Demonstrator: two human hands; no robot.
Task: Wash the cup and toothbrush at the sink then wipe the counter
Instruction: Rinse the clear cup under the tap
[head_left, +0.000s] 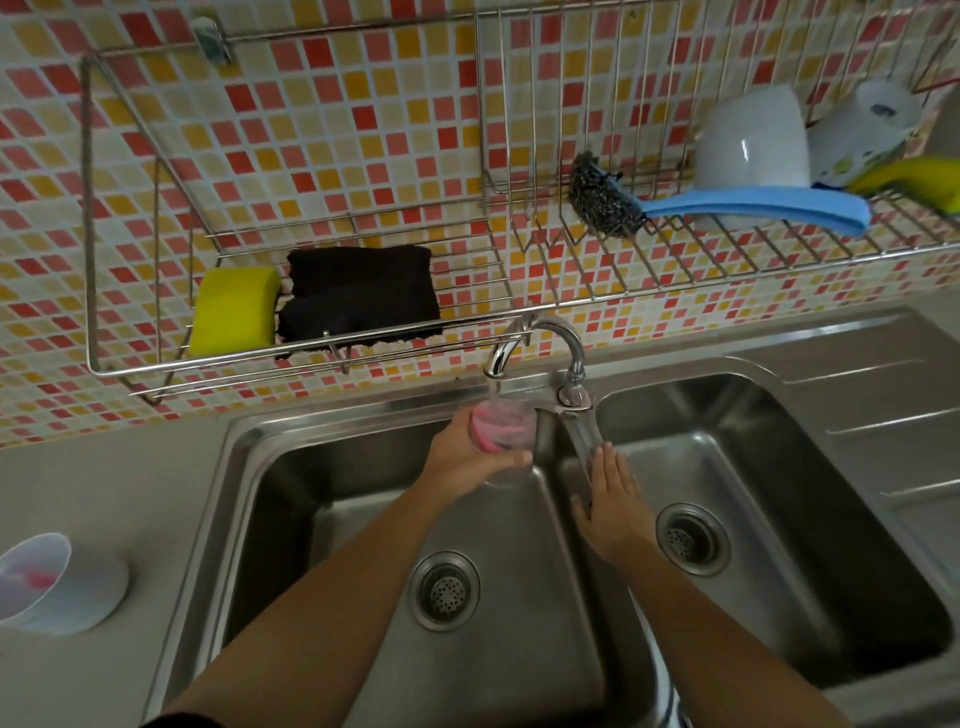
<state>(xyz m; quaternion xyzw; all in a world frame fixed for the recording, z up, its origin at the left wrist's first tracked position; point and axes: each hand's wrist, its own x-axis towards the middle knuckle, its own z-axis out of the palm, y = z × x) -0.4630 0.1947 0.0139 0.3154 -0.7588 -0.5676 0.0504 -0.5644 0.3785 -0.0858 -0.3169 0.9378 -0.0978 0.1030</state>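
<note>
Two hands: left hand (465, 460) is gripping the cup (514, 415), toothbrush (493, 434) inside, under the tap (540, 335); right hand (610, 501) is lying flat, fingers straight, just beside it.

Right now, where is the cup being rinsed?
Head view, centre: the clear cup is gripped in the left hand under the faucet spout, above the left basin.

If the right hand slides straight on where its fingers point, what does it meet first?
Probably the tap lever, lying just ahead of the right hand along the divider between the basins. Whether the fingertips already touch it is unclear.
</note>
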